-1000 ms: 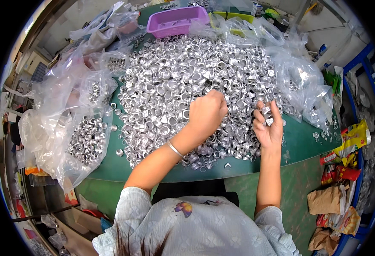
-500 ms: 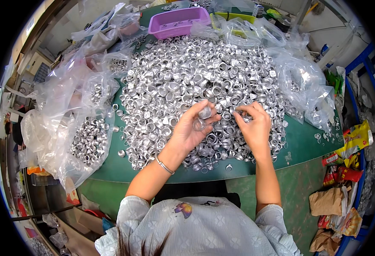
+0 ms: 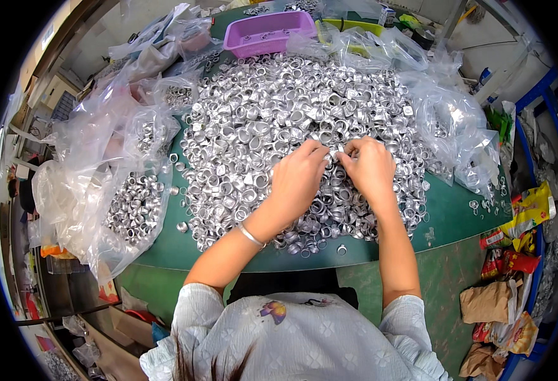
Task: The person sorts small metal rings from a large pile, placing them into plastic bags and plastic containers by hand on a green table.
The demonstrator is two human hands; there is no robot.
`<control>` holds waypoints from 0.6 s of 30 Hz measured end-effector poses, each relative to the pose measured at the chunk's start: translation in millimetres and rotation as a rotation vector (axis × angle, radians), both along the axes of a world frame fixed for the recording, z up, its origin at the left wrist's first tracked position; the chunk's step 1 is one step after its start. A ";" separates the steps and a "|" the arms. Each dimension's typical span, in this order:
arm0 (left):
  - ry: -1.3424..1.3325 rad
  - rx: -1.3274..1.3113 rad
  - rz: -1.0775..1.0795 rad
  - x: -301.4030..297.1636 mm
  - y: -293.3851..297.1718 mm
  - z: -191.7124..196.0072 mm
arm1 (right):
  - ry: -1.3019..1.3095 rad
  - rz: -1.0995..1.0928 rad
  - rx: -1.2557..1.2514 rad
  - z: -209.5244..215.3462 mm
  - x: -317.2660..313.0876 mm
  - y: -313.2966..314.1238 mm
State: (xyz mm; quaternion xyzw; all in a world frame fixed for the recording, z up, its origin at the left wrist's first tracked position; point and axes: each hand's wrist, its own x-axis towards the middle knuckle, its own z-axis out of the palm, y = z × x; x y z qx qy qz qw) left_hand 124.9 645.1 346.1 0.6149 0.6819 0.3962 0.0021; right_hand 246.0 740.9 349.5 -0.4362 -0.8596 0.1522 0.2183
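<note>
A broad heap of silver metal rings (image 3: 247,133) covers the middle of the green table (image 3: 171,244). Over its near centre, my left hand (image 3: 296,181) is turned palm down with its fingers curled and closed. Whatever it holds is hidden beneath the fingers. Close to its right, my right hand (image 3: 371,170) has thumb and fingertips pinched together at the rings. The fingertips of both hands almost meet, and anything between them is too small to tell.
Clear plastic bags (image 3: 88,197) with rings lie at the left, and more bags (image 3: 450,120) at the right. A purple basket (image 3: 269,35) and a yellow-green basket (image 3: 348,28) stand at the back. A blue shelf (image 3: 539,273) and snack packets (image 3: 529,206) are at the far right.
My left hand has turned from palm up, with rings showing in it, to palm down over the heap. My right hand has moved slightly left and away from me, toward it.
</note>
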 end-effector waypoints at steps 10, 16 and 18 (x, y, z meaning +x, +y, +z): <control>0.376 -0.319 -0.123 5.6 30.1 0.7 | 1.002 0.033 -0.872 0.0 28.0 18.2; 0.376 -0.329 -0.148 4.7 32.5 3.5 | 1.411 0.004 -1.131 -2.2 39.1 23.7; 0.238 -0.146 -0.100 4.5 30.3 -2.8 | 1.562 0.052 -1.287 3.6 44.8 26.0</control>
